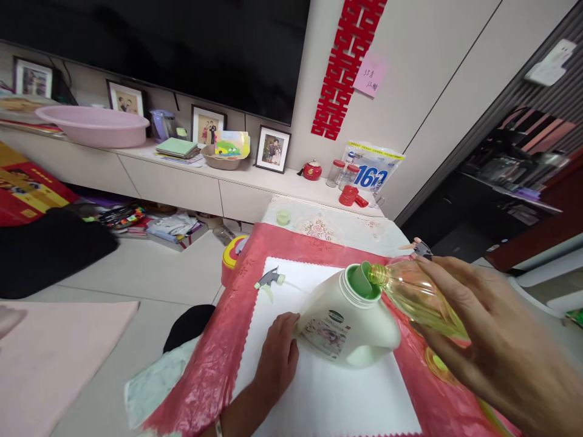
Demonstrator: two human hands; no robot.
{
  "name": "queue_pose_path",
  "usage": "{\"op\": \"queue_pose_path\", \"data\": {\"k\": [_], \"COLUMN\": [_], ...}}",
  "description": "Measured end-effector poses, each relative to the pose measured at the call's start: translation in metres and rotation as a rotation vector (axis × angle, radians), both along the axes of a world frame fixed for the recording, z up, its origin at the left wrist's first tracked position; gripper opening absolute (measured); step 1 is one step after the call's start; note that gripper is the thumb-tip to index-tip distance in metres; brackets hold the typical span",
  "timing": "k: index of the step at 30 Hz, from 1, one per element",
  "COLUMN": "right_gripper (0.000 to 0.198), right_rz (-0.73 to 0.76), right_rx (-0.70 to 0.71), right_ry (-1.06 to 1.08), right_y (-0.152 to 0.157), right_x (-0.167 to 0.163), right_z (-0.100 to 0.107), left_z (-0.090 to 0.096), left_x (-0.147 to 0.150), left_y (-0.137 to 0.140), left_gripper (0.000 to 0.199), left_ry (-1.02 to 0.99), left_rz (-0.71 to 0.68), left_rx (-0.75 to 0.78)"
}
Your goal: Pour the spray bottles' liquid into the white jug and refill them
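A pale green laundry detergent jug [348, 331] stands uncapped on a white sheet [259, 328], its green spout showing in the mouth. My left hand [277, 352], fingers curled, presses against the jug's left side. In my right hand [473, 315] is a transparent yellow bottle [419, 294], gripped and tilted, its threaded neck at the jug's opening. Whether liquid flows between them I cannot tell. A grey and pale green spray trigger [271, 278] lies on the sheet to the left of the jug, with its thin tube pointing toward it.
Red plastic film [204, 364] covers much of the table. A light green cap [283, 216] sits on the floral cloth [319, 226] at the far end. Beyond is a low cabinet with a pink basin [98, 124], picture frames and jars. Another hand [412, 244] shows behind my right hand.
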State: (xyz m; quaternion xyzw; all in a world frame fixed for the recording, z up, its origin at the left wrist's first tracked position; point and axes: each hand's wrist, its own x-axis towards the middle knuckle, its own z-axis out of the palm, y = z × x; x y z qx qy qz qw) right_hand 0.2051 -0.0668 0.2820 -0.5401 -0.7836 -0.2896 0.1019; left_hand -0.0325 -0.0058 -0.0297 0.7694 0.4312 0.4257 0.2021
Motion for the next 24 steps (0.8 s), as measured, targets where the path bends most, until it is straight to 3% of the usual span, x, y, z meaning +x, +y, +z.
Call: {"op": "queue_pose_path", "data": {"k": [24], "right_gripper": [0.051], "right_rz": [0.019], "right_rx": [0.018], "right_ry": [-0.211], "right_y": [0.002], "right_x": [0.009], "right_z": [0.018], "left_z": [-0.007], "left_x": [0.001], "left_y": [-0.001], "left_gripper": [0.052], "left_ry": [0.036], "left_rz": [0.067], "left_rx": [0.094]}}
